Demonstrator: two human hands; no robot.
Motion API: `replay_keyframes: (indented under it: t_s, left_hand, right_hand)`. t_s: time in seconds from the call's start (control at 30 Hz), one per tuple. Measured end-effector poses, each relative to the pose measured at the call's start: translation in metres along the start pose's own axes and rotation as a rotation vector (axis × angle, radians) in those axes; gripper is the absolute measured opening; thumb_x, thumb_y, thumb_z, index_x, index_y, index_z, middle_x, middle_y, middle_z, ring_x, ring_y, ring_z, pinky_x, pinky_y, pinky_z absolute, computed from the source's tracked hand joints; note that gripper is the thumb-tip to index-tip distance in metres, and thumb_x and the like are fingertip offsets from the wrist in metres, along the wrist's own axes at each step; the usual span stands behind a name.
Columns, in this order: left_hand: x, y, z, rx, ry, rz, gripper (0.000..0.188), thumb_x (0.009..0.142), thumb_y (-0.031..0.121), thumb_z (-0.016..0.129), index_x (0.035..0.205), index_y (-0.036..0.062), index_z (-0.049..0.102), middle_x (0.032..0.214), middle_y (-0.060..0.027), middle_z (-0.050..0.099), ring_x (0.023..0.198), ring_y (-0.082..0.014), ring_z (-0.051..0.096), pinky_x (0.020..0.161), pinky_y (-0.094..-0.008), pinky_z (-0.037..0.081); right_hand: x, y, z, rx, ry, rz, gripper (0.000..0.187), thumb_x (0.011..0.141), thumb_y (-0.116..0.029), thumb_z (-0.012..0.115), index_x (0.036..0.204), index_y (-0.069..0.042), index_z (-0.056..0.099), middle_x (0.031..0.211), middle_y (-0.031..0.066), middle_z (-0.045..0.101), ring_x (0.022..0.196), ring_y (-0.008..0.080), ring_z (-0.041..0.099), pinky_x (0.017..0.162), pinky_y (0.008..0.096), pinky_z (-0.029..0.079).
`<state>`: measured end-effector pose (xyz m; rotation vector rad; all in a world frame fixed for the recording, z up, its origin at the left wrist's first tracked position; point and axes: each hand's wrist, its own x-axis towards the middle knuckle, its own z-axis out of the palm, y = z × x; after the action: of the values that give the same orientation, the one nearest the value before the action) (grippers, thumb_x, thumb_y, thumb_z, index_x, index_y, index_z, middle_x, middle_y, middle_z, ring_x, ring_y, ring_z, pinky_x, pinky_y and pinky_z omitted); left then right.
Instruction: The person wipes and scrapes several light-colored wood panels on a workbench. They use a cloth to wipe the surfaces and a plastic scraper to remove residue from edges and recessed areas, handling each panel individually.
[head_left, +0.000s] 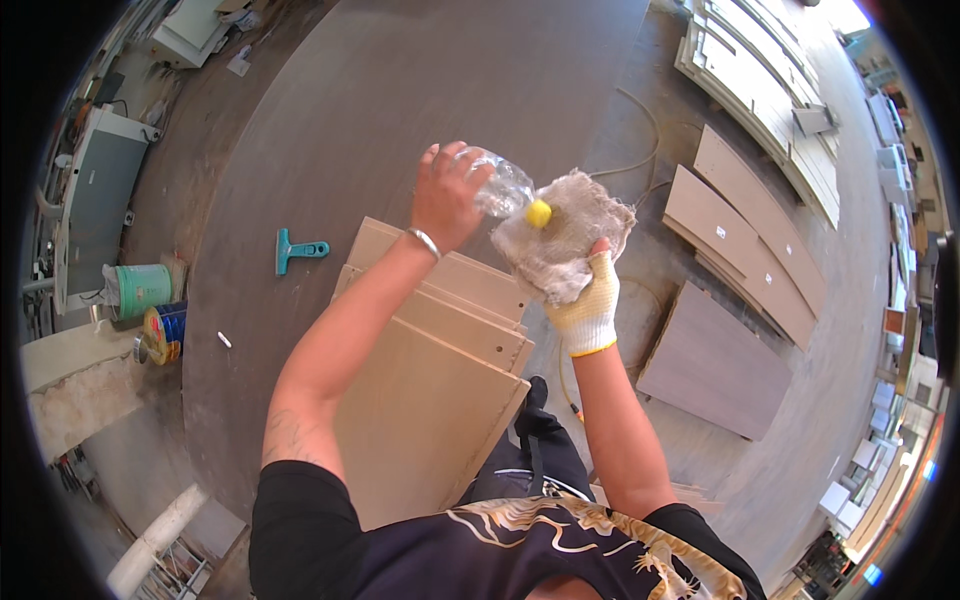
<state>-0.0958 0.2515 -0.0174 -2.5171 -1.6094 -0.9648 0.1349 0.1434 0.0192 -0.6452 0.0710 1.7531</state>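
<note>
Clear bottle [506,184] fills the curled left grip [450,192]; right grip [588,305] pinches cloth [580,222].

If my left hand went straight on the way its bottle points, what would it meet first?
Probably the greyish cloth in your gloved right hand; the yellow cap overlaps it in view, though whether they touch is unclear.

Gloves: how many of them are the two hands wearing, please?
1: a white knitted glove is on the right hand, which holds the greyish cloth. The left hand, gripping the clear bottle, has none.
</note>
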Motion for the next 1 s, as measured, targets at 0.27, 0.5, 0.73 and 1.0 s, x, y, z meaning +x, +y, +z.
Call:
replay_keyframes:
  t_s: [0.27, 0.5, 0.73, 1.0]
  left_hand:
    - [-0.005, -0.093, 0.067, -0.395, -0.214, -0.705, 0.066, 0.075, 0.025, 0.095, 0.132, 0.0103, 0.067, 0.128, -0.0121, 0.071, 0.126, -0.0376, 0.059, 0.108, -0.0453, 0.049]
    - [-0.099, -0.067, -0.039, -0.123, 0.179, -0.597, 0.067, 0.091, 0.022, 0.081, 0.15, 0.0041, 0.055, 0.147, -0.0195, 0.063, 0.137, -0.0407, 0.056, 0.114, -0.0484, 0.047]
    - [-0.441, 0.168, -0.2, 0.275, -0.065, -1.139, 0.066, 0.107, 0.025, 0.054, 0.164, -0.0032, 0.036, 0.173, -0.0253, 0.033, 0.161, -0.0451, 0.027, 0.131, -0.0582, 0.02]
    - [-0.576, 0.263, -0.217, 0.439, -0.289, -1.088, 0.071, 0.11, 0.036, 0.037, 0.168, -0.0047, 0.027, 0.177, -0.0245, 0.023, 0.165, -0.0449, 0.016, 0.133, -0.0597, 0.009]
  right_hand:
    - [-0.027, -0.033, -0.025, -0.073, -0.027, 0.005, 0.07, 0.105, -0.045, 0.066, 0.161, -0.01, 0.042, 0.16, 0.0194, 0.048, 0.145, 0.046, 0.048, 0.121, 0.0664, 0.04]
    - [-0.111, -0.047, -0.043, -0.611, 0.163, -0.259, 0.063, 0.107, -0.031, 0.062, 0.161, -0.005, 0.042, 0.152, 0.0184, 0.059, 0.133, 0.0423, 0.062, 0.112, 0.0564, 0.052]
    - [-0.184, 0.131, -0.045, -2.373, -0.795, -0.29, 0.045, 0.095, -0.028, 0.066, 0.139, -0.016, 0.069, 0.151, 0.0162, 0.06, 0.148, 0.0354, 0.048, 0.125, 0.0596, 0.031]
    - [-0.031, 0.234, -0.014, -2.286, -0.569, -0.983, 0.048, 0.107, -0.033, 0.049, 0.147, -0.009, 0.061, 0.156, 0.0129, 0.057, 0.154, 0.0332, 0.041, 0.13, 0.0568, 0.019]
